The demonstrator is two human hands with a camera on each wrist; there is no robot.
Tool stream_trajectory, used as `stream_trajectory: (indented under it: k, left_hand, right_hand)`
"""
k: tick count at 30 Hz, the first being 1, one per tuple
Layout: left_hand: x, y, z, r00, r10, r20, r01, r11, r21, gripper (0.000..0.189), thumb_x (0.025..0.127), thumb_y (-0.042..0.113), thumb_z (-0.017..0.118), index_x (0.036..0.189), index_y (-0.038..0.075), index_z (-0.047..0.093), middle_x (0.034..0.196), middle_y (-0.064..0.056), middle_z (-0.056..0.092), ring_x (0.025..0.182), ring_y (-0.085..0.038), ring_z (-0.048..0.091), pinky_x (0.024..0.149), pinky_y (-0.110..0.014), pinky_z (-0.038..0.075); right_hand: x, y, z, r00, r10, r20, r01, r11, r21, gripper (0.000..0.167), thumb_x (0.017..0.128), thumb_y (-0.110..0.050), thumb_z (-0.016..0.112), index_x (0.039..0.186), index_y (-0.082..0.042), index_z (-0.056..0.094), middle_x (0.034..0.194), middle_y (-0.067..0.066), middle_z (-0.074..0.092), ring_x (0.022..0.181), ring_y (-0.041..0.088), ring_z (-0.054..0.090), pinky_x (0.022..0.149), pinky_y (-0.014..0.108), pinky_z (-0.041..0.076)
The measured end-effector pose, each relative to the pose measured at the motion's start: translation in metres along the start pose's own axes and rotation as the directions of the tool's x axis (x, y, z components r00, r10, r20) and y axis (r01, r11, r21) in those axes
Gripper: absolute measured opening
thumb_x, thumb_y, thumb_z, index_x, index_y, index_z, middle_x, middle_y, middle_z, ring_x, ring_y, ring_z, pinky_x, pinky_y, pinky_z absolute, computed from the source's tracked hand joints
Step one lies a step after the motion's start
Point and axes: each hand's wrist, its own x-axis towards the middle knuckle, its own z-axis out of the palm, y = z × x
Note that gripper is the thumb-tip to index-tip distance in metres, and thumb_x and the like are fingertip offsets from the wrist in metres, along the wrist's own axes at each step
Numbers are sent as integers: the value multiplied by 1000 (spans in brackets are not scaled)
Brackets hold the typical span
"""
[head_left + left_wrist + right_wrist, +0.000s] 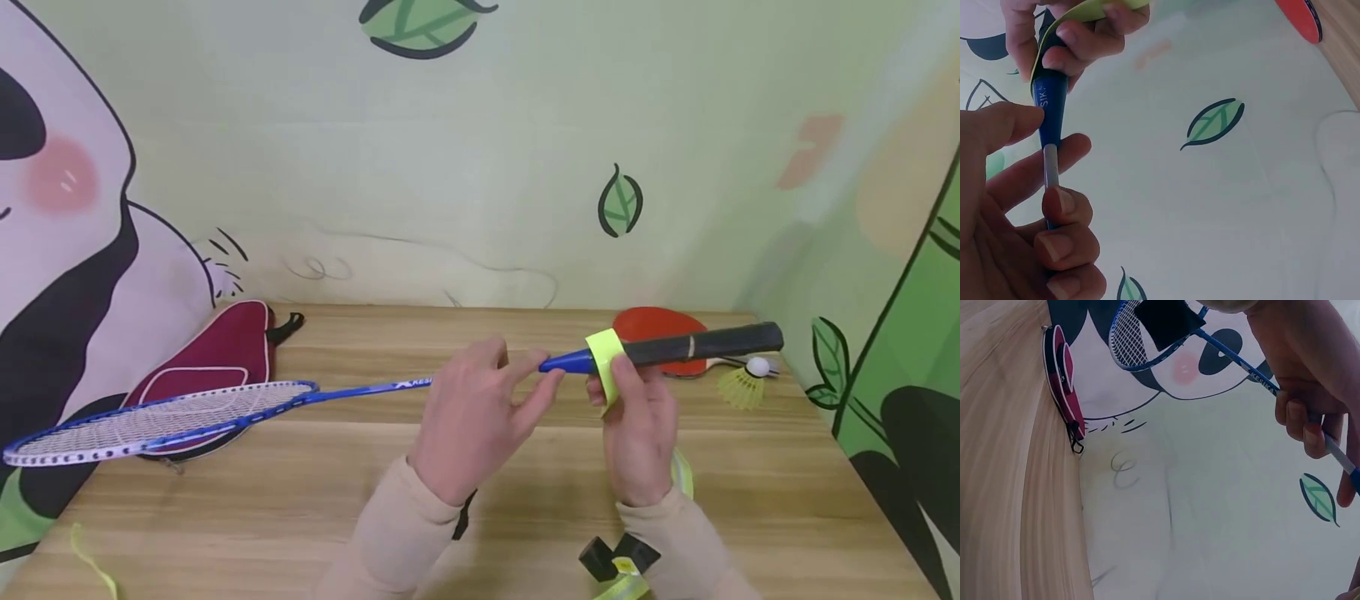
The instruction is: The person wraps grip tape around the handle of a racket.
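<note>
A blue badminton racket (375, 389) is held up over the table, its strung head (180, 419) to the left and its black handle (723, 342) to the right. My left hand (472, 421) holds the shaft, fingers curled round it, with the thumb at the blue cone (1051, 112) in the left wrist view. A fluorescent yellow strip (604, 348) lies round the handle where it meets the cone. Pinching that strip against the handle is my right hand (641, 429); part of the strip runs behind its fingers.
A maroon racket bag (247, 346) lies at the back left, partly behind the racket head. At the back right are a red table tennis paddle (648, 322) and a yellow shuttlecock (742, 387). A thin yellow strip (92, 562) lies front left. The mural wall (480, 167) rises behind the table.
</note>
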Motion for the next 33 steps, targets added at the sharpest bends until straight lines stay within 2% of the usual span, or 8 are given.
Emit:
stream_trajectory:
  k: [6, 10, 12, 14, 18, 20, 24, 33]
  left_hand:
    - [-2, 9, 10, 965, 144, -217, -155, 987, -33, 19, 87, 21, 65, 101, 8, 69, 96, -10, 55, 83, -25, 46, 69, -33, 39]
    - [-6, 17, 22, 931, 271, -244, -334, 903, -271, 18, 87, 15, 63, 70, 12, 64, 64, 4, 52, 61, -11, 46, 59, -18, 37]
    - [-9, 17, 30, 968, 205, -143, -249, 839, -485, 27, 89, 13, 64, 62, 13, 58, 56, 6, 46, 55, -5, 42, 54, -13, 34]
    - [-9, 16, 35, 1000, 23, 20, -4, 742, -670, 26, 88, 16, 69, 65, 12, 57, 58, 5, 48, 57, -6, 43, 55, -14, 35]
    - [0, 9, 43, 938, -262, 229, 325, 428, -843, 32, 86, 29, 73, 99, 3, 59, 91, -2, 59, 83, -14, 53, 71, -29, 45]
    - [6, 7, 45, 930, -284, 233, 319, 306, -897, 50, 87, 34, 73, 119, 1, 52, 114, -6, 56, 103, -19, 51, 87, -36, 43]
    - [11, 7, 45, 964, -225, 141, 176, 148, -973, 55, 94, 26, 66, 137, 3, 42, 140, -10, 47, 127, -29, 42, 104, -44, 37]
    - [14, 9, 46, 990, -142, 18, 13, -35, -999, 36, 99, 5, 55, 134, 11, 48, 141, -14, 52, 129, -44, 44, 94, -31, 50]
  right_hand:
    - [1, 0, 3, 998, -31, -55, 32, 999, 13, 11, 100, -5, 50, 104, 0, 59, 83, 5, 59, 68, 15, 54, 60, 20, 47]
    - [4, -3, 6, 995, -42, -90, 46, 998, 41, 12, 100, -7, 51, 105, 2, 57, 82, 6, 59, 68, 17, 54, 60, 22, 46]
    - [4, -4, 7, 994, -49, -95, 53, 998, 42, 13, 100, -8, 52, 106, 2, 56, 81, 7, 59, 68, 17, 55, 61, 23, 47]
    - [5, -6, 9, 994, -56, -92, 62, 996, 63, 13, 100, -8, 51, 106, 2, 55, 84, 8, 59, 69, 18, 56, 63, 23, 48]
    - [3, -7, 16, 993, -62, -96, 73, 990, 118, 12, 99, -5, 50, 105, 3, 54, 88, 10, 58, 69, 18, 56, 62, 24, 52]
    - [2, -7, 20, 993, -53, -102, 67, 987, 144, 12, 98, -4, 50, 105, 4, 55, 87, 9, 59, 66, 17, 56, 60, 23, 51]
    - [-2, -8, 24, 996, -45, -72, 54, 991, 123, 13, 99, -6, 49, 106, 3, 55, 85, 8, 61, 63, 15, 55, 58, 21, 48]
    - [0, -9, 28, 997, -69, -36, 73, 993, 92, 16, 100, -8, 47, 103, 3, 59, 88, 7, 62, 66, 15, 53, 61, 23, 48]
